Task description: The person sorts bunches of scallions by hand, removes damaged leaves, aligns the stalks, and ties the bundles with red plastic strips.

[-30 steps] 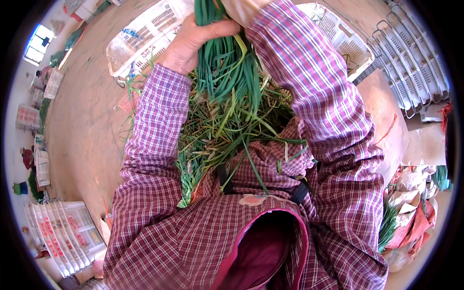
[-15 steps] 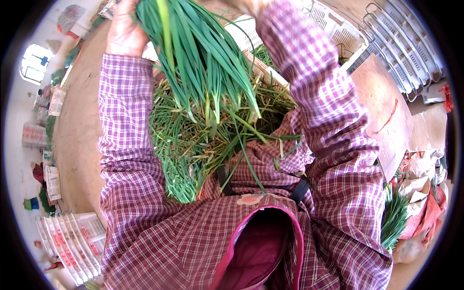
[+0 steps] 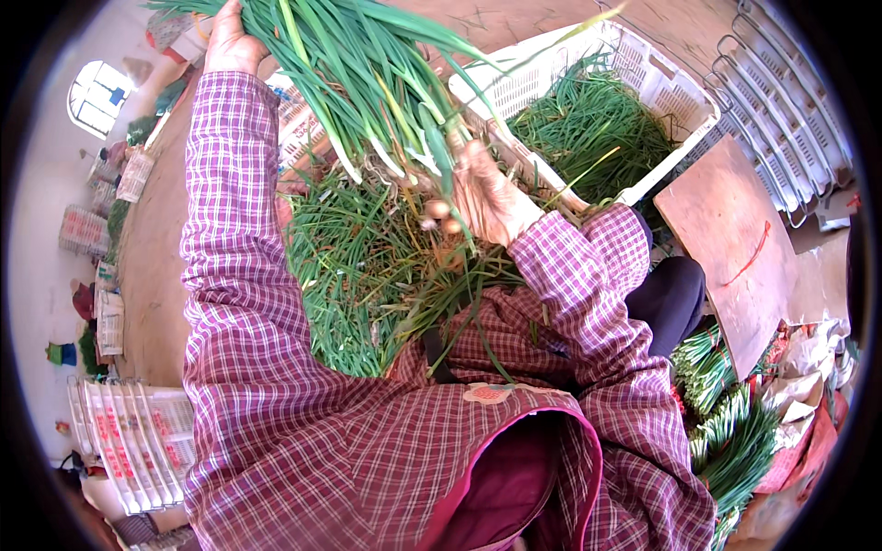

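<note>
A large bunch of garlic chives (image 3: pixel 367 78), with long flat green leaves and white root ends, hangs across the upper part of the view. My left hand (image 3: pixel 231 41) is closed around its leafy side at the upper left. At the root ends, my right hand (image 3: pixel 491 197) has its fingers curled in on a few chive stems and leaves. Beneath both hands, a heap of loose green and yellowed leaves (image 3: pixel 354 266) spreads up to my lap. Some strands lie over my checked apron (image 3: pixel 496 331).
A white plastic crate (image 3: pixel 684 96) holding green leaves stands at the far right, beside stacked crates (image 3: pixel 776 101). A brown board (image 3: pixel 730 248) leans near my right knee. Tied chive bundles (image 3: pixel 740 450) lie at the lower right. More crates (image 3: pixel 138 441) are at the left.
My right hand has come down and back from the top edge to the root ends. The bunch has tilted and shifted up and left with my left hand. More of the leaf-filled crate shows.
</note>
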`<state>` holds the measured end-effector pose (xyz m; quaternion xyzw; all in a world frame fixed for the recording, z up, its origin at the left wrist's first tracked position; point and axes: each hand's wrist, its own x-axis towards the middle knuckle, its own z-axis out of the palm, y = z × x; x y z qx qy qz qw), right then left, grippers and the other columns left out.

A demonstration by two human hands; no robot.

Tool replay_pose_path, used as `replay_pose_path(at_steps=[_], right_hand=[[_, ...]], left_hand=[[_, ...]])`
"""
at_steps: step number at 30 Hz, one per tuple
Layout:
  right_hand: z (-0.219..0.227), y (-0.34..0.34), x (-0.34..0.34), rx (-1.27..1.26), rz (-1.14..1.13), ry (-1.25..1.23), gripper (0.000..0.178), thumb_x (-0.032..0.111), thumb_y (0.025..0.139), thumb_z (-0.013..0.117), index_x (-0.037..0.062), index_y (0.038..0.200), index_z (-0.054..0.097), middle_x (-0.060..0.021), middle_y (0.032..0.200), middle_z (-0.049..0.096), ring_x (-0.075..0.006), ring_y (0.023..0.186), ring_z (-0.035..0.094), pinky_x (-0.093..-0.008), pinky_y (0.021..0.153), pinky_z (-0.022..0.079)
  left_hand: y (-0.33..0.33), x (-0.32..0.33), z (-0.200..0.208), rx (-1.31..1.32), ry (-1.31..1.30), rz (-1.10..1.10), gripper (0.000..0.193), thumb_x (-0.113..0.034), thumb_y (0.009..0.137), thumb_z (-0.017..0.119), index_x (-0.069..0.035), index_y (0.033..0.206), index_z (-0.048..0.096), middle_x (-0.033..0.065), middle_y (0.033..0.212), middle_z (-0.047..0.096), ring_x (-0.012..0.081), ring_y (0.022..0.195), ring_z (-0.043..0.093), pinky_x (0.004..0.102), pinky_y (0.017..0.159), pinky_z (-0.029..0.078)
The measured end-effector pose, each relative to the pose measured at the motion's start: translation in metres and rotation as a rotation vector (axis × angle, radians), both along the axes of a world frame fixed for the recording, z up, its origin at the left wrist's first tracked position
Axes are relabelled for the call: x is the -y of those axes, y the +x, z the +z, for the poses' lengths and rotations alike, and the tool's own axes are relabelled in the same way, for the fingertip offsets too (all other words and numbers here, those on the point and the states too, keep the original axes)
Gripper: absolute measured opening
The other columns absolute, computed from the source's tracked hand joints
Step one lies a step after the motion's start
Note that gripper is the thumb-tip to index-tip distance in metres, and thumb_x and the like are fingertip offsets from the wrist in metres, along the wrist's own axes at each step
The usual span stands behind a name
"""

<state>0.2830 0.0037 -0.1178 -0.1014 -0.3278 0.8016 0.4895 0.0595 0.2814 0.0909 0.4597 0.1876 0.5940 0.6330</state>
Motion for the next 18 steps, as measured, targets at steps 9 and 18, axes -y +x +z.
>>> replay_pose_path(at_steps=[9, 18], right_hand=[[0.008, 0.006, 0.024, 0.6, -0.254, 0.204, 0.036, 0.034, 0.095, 0.048, 0.0025, 0.101, 0.064, 0.0083, 0.054, 0.038, -0.0032, 0.044, 0.027, -0.0186, 0.042, 0.023], [-0.102, 0.012, 0.045, 2.091, -0.119, 0.561, 0.026, 0.022, 0.092, 0.049, 0.0077, 0.112, 0.058, -0.0088, 0.078, 0.065, -0.0223, 0.071, 0.062, -0.0356, 0.063, 0.05]], left_hand=[[-0.031, -0.012, -0.006, 0.051, -0.057, 0.094, 0.025, -0.01, 0.081, 0.064, 0.001, 0.103, 0.061, 0.0115, 0.099, 0.065, 0.0241, 0.091, 0.063, 0.0409, 0.084, 0.052], [-0.058, -0.021, 0.014, 0.106, -0.036, 0.15, 0.024, -0.01, 0.081, 0.063, 0.0, 0.102, 0.061, 0.0113, 0.099, 0.065, 0.0245, 0.091, 0.063, 0.0419, 0.084, 0.052]])
